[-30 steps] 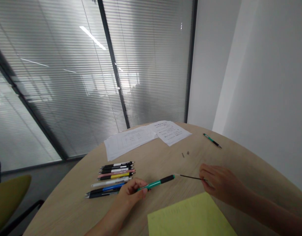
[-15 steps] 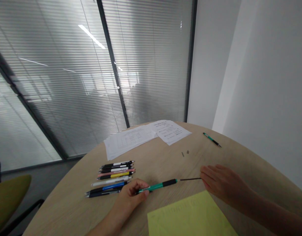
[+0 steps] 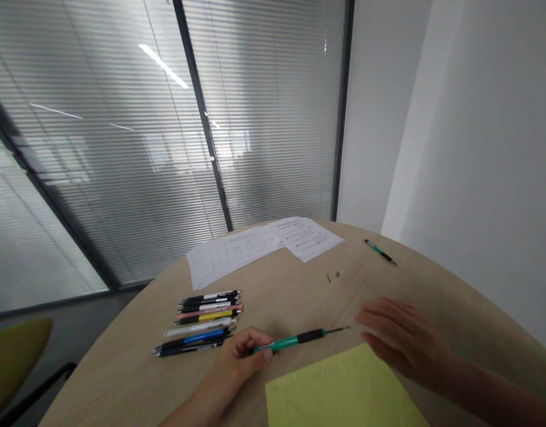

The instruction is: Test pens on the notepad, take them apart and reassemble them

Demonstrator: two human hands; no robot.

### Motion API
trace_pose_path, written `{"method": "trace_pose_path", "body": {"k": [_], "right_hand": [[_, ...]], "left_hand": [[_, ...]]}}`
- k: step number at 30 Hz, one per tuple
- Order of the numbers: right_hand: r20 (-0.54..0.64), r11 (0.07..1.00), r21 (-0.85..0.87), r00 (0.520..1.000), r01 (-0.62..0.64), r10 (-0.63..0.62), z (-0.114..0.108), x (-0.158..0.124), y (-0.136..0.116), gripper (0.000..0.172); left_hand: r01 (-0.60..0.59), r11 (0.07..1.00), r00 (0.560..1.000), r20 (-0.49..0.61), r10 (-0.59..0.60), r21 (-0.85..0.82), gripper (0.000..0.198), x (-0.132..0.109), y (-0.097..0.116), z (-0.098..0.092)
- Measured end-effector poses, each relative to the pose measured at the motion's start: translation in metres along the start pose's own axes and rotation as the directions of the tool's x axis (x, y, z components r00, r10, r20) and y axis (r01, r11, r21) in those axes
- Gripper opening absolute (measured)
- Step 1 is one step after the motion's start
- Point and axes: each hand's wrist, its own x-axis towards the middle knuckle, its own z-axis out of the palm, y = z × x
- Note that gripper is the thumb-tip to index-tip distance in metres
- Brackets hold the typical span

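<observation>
My left hand [image 3: 244, 356] pinches the rear end of a green pen [image 3: 286, 343] with a black grip, held low over the table and pointing right. From the pen's front end sticks a thin dark refill [image 3: 337, 330], its tip free. My right hand [image 3: 400, 335], somewhat blurred, is just right of that tip and apart from it. Its fingers are stretched out with a gap below them, and nothing shows in them. Below the pen lies a yellow sheet of paper [image 3: 335, 391], partly under my right hand.
Several pens [image 3: 206, 317] lie in a row to the left on the round wooden table [image 3: 273, 296]. Printed white sheets [image 3: 237, 252] are at the far edge. Another green pen [image 3: 380, 252] lies at the far right, and two small grey pieces [image 3: 332, 276] lie mid-table.
My right hand has let go of the refill's end, and its fingers have spread. The refill now sticks out less far from the pen. My left hand keeps its hold.
</observation>
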Motion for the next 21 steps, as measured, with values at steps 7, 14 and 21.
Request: {"method": "trace_pose_path", "body": {"k": [7,14,21], "right_hand": [[0.237,0.931,-0.001,0.905,-0.365,0.355,0.053,-0.021,0.047,0.025],[0.397,0.959,-0.155,0.874,-0.236,0.279,0.096,-0.015,0.079,0.021],[0.511,0.949,-0.168,0.799,-0.268,0.316,0.121,-0.009,0.096,0.02]], "left_hand": [[0.123,0.903,0.992,0.087,-0.096,-0.412,0.028,0.003,-0.003,-0.003],[0.204,0.804,0.977,0.163,-0.135,-0.558,0.026,0.005,-0.006,-0.007],[0.187,0.833,0.98,0.158,-0.121,-0.521,0.027,0.006,-0.007,-0.006]]}}
